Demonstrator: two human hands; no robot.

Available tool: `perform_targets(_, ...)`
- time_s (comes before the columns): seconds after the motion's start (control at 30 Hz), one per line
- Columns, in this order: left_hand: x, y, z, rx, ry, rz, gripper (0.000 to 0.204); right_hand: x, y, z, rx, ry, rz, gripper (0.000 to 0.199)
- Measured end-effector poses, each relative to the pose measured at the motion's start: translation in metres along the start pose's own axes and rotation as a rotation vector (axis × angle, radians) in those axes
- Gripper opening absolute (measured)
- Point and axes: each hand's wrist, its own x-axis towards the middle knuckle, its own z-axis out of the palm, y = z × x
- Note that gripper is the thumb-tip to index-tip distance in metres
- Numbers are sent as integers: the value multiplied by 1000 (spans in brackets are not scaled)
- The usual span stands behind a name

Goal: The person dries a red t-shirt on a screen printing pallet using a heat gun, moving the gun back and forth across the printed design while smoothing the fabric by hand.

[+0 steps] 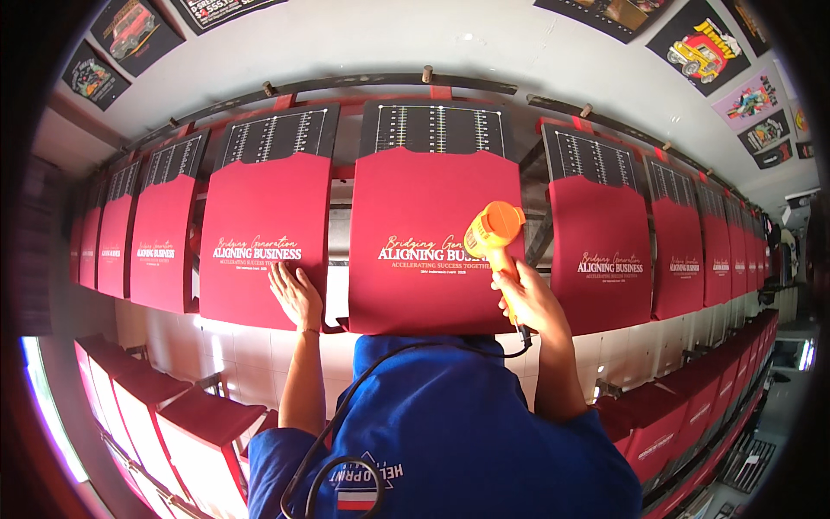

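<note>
My right hand point(529, 303) grips the handle of an orange heat gun point(491, 232), whose round nozzle points at the white and gold print on the red garment point(415, 285) stretched over the middle dark board. Its black cord point(363, 381) runs down across my blue shirt. My left hand point(294, 294) lies flat, fingers together, on the lower right corner of the neighbouring red garment point(259, 216), just under its print.
A long row of dark ruled boards point(439, 128) on a red frame curves left and right, each bearing a printed red garment point(601, 259). Lower red platens point(203, 424) stand below left and right. Printed dark shirts point(700, 48) hang on the wall above.
</note>
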Motion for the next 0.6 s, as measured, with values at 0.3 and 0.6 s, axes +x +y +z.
perform_targets(0.3,-12,8,3,26,96,-93,57,1,4,-19,-23,-76,5,32)
perform_targets(0.6,-16,14,4,39,103,-129,55,0,0,-32,1,-86,55,27)
